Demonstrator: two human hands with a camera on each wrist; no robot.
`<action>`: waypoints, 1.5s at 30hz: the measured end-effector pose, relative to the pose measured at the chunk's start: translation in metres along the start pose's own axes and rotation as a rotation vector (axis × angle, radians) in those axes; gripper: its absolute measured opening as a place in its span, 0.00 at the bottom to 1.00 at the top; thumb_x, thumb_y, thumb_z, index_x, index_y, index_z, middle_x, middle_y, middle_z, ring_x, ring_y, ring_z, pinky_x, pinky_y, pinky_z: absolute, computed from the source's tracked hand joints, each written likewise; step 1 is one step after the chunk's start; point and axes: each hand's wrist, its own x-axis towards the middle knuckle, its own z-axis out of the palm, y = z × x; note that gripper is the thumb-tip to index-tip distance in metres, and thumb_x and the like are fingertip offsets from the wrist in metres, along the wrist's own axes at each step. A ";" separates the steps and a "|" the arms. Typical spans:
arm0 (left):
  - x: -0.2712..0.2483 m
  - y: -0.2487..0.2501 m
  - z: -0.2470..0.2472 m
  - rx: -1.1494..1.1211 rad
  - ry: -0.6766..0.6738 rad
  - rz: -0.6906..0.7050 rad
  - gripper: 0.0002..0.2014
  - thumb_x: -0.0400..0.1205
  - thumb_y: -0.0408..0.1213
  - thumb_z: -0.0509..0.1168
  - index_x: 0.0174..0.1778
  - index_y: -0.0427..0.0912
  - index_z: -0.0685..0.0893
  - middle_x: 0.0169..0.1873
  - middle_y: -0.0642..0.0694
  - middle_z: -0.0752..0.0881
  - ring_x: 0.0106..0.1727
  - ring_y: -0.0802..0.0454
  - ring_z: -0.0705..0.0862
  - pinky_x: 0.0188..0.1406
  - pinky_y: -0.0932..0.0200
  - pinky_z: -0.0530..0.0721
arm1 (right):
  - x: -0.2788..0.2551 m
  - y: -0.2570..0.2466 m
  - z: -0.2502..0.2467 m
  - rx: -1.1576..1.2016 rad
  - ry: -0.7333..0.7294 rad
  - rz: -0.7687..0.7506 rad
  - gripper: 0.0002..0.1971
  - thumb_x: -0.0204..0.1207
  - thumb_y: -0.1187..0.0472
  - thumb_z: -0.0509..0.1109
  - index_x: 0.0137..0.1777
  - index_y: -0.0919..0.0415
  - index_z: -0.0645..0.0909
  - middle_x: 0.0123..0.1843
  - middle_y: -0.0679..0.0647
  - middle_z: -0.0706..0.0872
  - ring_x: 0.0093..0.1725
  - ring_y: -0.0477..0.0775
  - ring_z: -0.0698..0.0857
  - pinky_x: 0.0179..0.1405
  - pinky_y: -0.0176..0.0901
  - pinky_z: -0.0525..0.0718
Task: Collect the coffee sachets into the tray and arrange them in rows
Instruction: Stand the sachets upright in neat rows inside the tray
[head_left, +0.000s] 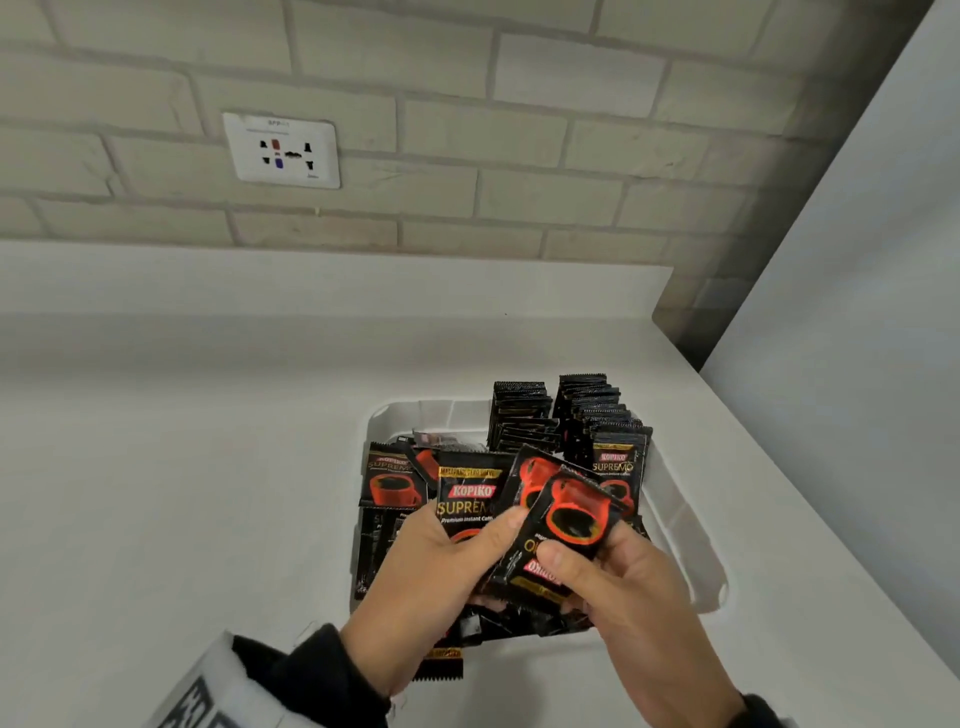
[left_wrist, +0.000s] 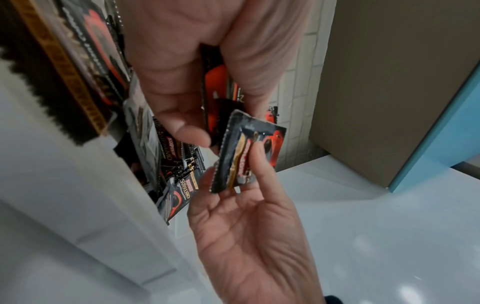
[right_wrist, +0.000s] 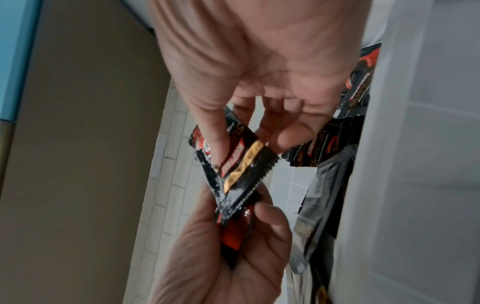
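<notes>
above the near end of a white tray (head_left: 680, 525), the person's right hand (head_left: 634, 597) pinches one coffee sachet (head_left: 566, 535) between thumb and fingers, print upside down to the head camera, while the left hand (head_left: 431, 582) clamps a small fan of sachets (head_left: 470, 499) with its thumb pressed on top. the single packet overlaps the fan's edge, and the two hands sit close together; judging by that, it is being squared up and added to the bunch so the lot can go down as one row. the right wrist view shows the thumb (right_wrist: 215, 144) lying flat across the packet's face.

beneath the hands, loose sachets (head_left: 387, 483) lie jumbled and overlapping in the tray's near and left part, some face up, with one (head_left: 441, 665) poking out over the near rim onto the counter. farther back, on the tray's right side, two standing rows (head_left: 571, 415) are packed upright on edge, front to back, which suggests the sorting is partly done and the loose heap remains.

the tray rests on a smooth white countertop (head_left: 182, 441), pale and glossy in the wrist views. behind it runs a wall of light painted brick (head_left: 467, 130) with a white socket plate (head_left: 283, 150) to the left, and a plain white panel (head_left: 857, 260) closes the scene on the right.
</notes>
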 end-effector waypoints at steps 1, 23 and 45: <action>0.000 0.000 0.000 0.003 0.014 -0.006 0.17 0.66 0.51 0.67 0.47 0.47 0.85 0.38 0.48 0.91 0.36 0.55 0.89 0.31 0.63 0.85 | 0.000 0.003 -0.002 0.063 -0.007 0.019 0.33 0.33 0.42 0.87 0.45 0.44 0.88 0.47 0.53 0.91 0.45 0.52 0.90 0.40 0.45 0.87; -0.001 0.032 -0.007 0.035 0.070 0.102 0.14 0.62 0.42 0.72 0.42 0.43 0.86 0.33 0.47 0.91 0.32 0.57 0.88 0.29 0.69 0.83 | -0.007 -0.029 -0.009 0.181 -0.011 -0.060 0.32 0.35 0.46 0.88 0.43 0.58 0.88 0.47 0.63 0.89 0.46 0.64 0.89 0.29 0.44 0.88; 0.141 0.059 0.015 1.897 -0.198 0.458 0.40 0.73 0.52 0.71 0.77 0.48 0.59 0.65 0.44 0.73 0.62 0.43 0.75 0.47 0.54 0.72 | 0.044 -0.073 -0.037 -1.504 -0.104 -0.209 0.14 0.79 0.57 0.65 0.63 0.43 0.75 0.47 0.45 0.84 0.39 0.44 0.78 0.36 0.35 0.74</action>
